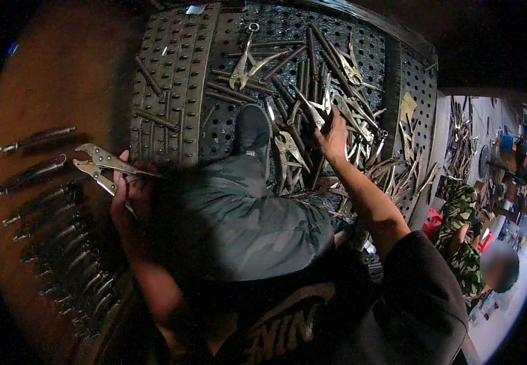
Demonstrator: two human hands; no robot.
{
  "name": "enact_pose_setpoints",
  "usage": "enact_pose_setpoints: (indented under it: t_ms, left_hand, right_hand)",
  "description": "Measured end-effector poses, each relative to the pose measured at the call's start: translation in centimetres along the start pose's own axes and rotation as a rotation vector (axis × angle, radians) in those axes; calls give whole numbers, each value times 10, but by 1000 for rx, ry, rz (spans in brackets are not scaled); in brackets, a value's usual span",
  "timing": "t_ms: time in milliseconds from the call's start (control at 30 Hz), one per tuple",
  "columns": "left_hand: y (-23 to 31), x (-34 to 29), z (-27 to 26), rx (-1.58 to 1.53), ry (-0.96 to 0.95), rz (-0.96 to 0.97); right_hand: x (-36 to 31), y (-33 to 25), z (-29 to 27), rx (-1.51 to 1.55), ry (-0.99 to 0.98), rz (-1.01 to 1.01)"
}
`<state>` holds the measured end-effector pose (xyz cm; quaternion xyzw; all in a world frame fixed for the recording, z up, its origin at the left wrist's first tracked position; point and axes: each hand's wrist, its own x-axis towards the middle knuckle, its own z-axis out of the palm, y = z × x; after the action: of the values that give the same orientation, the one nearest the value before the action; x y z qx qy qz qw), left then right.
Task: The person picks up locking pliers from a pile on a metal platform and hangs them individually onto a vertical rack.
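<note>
On my left side, my left hand is closed around the handles of a pair of locking pliers, whose jaws face left over the brown surface. My right hand reaches into a loose heap of metal tools and grips another pair of locking pliers, with its fingers partly hidden. Around that hand lie several more locking pliers. One pair rests between my shoe and the right hand. Farther off, another pair lies spread across dark metal rods.
Rows of locking pliers line the brown surface at left. Perforated metal plates spread out ahead of me. My shoe stands among the rods. At far right, a person in a camouflage top is near cluttered tools.
</note>
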<state>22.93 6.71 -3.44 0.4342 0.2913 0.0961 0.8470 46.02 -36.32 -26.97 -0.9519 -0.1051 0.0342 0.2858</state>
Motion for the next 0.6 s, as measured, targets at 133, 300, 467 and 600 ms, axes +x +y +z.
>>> enact_pose_setpoints:
  t_ms: [133,300,467,600]
  left_hand:
    - [4,-10,-15,43,-10,51]
    - [-5,-17,-42,1,37,42]
    - [-6,-27,-15,-55,-28,71]
    - [-5,-45,0,-134,27,52]
  right_hand:
    - [-40,-14,6,58,-309,-61]
    - [-83,-58,15,-202,-480,-167]
    - [-61,-59,64,-456,-473,-42]
    - [-30,-64,33,-103,-585,94]
